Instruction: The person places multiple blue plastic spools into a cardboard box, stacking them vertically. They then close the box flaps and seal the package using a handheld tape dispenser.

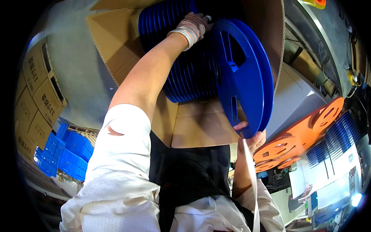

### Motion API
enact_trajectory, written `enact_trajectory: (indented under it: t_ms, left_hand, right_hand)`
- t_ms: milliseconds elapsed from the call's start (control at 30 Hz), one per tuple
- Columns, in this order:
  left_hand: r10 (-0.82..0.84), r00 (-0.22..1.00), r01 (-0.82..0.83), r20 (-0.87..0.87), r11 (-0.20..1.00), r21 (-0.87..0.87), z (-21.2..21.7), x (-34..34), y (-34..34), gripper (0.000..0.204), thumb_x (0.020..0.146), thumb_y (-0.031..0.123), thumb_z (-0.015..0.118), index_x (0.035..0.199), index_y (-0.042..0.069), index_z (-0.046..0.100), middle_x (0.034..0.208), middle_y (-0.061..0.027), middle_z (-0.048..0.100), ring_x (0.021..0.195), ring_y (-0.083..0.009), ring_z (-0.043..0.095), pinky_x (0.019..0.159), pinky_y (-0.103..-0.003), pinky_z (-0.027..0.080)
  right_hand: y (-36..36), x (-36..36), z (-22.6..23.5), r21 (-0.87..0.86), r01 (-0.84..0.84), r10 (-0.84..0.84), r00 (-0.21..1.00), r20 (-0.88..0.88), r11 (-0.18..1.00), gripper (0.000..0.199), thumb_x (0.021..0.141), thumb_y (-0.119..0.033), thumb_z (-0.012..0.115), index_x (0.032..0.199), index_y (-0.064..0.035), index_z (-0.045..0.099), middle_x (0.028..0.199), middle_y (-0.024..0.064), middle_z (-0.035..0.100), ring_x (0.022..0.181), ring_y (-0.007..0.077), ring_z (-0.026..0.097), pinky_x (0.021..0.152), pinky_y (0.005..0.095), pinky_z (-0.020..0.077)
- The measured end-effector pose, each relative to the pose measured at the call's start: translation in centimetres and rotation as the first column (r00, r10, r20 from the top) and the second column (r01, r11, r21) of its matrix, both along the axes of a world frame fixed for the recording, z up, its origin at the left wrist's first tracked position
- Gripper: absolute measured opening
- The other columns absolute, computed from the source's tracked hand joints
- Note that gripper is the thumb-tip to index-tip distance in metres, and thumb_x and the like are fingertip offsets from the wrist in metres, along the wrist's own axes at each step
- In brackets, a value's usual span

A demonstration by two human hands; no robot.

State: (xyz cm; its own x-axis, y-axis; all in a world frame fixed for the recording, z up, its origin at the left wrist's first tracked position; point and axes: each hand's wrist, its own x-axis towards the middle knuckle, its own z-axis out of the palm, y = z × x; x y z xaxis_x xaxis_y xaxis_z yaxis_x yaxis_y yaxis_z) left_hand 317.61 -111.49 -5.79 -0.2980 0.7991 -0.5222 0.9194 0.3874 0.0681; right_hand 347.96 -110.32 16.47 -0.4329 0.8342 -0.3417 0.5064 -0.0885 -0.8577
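Note:
A large blue plastic reel (247,87), with two flanges and cut-out windows, stands tilted at the right side of an open cardboard box (205,127). My right hand (255,141) is closed on its lower rim, thumb showing through the flange window. From that hand a narrow white strip (251,170) hangs down. My left hand (192,28), in a striped knit glove, reaches into the box over a row of blue reels (191,81), close to the held reel's upper edge. Its fingertips run into shadow, so their grip is unclear.
Orange panels with cut-outs (286,147) lean at the right, beside more stacked blue reels (332,139). Stacked cartons (33,96) stand far left, above blue plastic bins (71,152). A grey surface (295,96) borders the box's right side.

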Motion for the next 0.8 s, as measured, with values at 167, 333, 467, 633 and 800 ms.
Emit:
enact_trajectory:
  t_ms: [167,333,467,633,800]
  left_hand:
    - [0.242,0.944,-0.264,0.226,0.962,0.075,0.4,-2.0,-0.9,0.027,0.088,0.017,0.053,0.114,0.011,0.06,0.109,-0.0117,0.063,0.101,-0.0266,0.06,0.085,-0.036,0.049]
    - [0.618,0.544,-0.828,0.567,0.286,0.482,11.5,-2.0,-2.6,0.027,0.089,0.009,0.051,0.113,0.003,0.062,0.109,-0.0142,0.064,0.104,-0.027,0.06,0.091,-0.033,0.047]
    - [0.412,0.91,-0.292,0.049,0.551,0.782,20.1,-2.9,-11.1,0.031,0.088,0.003,0.053,0.118,0.003,0.061,0.128,-0.0152,0.053,0.124,-0.0296,0.047,0.103,-0.036,0.038]
    - [0.583,0.799,-0.299,-0.147,0.598,0.744,22.4,-9.0,-16.3,0.043,0.083,0.012,0.065,0.124,0.001,0.054,0.133,-0.0238,0.046,0.127,-0.0391,0.04,0.105,-0.042,0.034]
    - [0.561,0.819,-0.474,-0.119,0.779,0.41,19.9,-16.9,-14.0,0.046,0.085,0.019,0.064,0.129,0.016,0.053,0.134,-0.0168,0.05,0.13,-0.0344,0.039,0.111,-0.04,0.027]
  right_hand:
    - [-1.3,-0.3,-2.4,-0.082,-0.011,0.003,0.996,-0.091,0.997,0.06,0.094,-0.052,0.034,0.101,0.0032,0.056,0.066,0.01,0.066,0.066,0.0178,0.063,0.067,0.0278,0.0509]
    - [-1.6,-2.9,-7.5,-0.086,-0.299,0.297,0.954,-0.032,0.95,0.062,0.097,-0.025,0.04,0.147,0.0014,0.015,0.155,0.0189,0.006,0.144,0.0317,0.005,0.115,0.0401,0.0064]
    - [-4.0,1.4,-4.3,-0.043,-0.355,0.353,0.898,0.263,0.934,0.066,0.088,-0.01,0.046,0.147,-0.0024,0.018,0.154,0.0176,0.016,0.143,0.0341,0.01,0.115,0.0435,0.0069]
    - [-6.4,9.4,1.2,0.057,-0.731,0.601,0.599,0.529,0.68,0.07,0.076,-0.024,0.069,0.137,-0.0065,0.04,0.141,0.0209,0.038,0.139,0.0459,0.012,0.107,0.065,0.0038]
    - [-9.5,16.3,-1.5,-0.066,-0.887,0.723,0.327,0.609,0.457,0.053,0.079,-0.042,0.066,0.127,-0.023,0.054,0.143,0.0118,0.035,0.14,0.0427,0.008,0.102,0.0716,-0.006]
